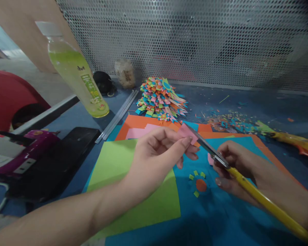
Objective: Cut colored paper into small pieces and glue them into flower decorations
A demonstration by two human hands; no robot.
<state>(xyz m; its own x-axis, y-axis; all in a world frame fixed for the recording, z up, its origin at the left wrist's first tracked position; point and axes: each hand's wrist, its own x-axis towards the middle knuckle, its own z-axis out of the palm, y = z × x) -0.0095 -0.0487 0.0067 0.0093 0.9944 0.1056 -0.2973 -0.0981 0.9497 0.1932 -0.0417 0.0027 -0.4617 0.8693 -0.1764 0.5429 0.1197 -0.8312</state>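
Observation:
My left hand (157, 150) pinches a small pink paper piece (188, 132) between thumb and fingers above the coloured sheets. My right hand (236, 167) grips yellow-handled scissors (246, 184), whose metal blades (204, 143) meet the pink piece's edge. Under the hands lies a blue sheet (215, 212) carrying a small orange disc (201, 185) ringed with green paper bits. A green sheet (123, 171) lies beneath my left wrist, and orange and pink sheets (143, 126) lie behind it.
A heap of multicoloured paper flowers (160, 99) sits by the perforated metal wall. A green drink bottle (77, 75) leans at left, above a black case (53, 160) and purple device (23, 150). Paper scraps (228, 121) and a yellow-orange tool (295, 140) lie right.

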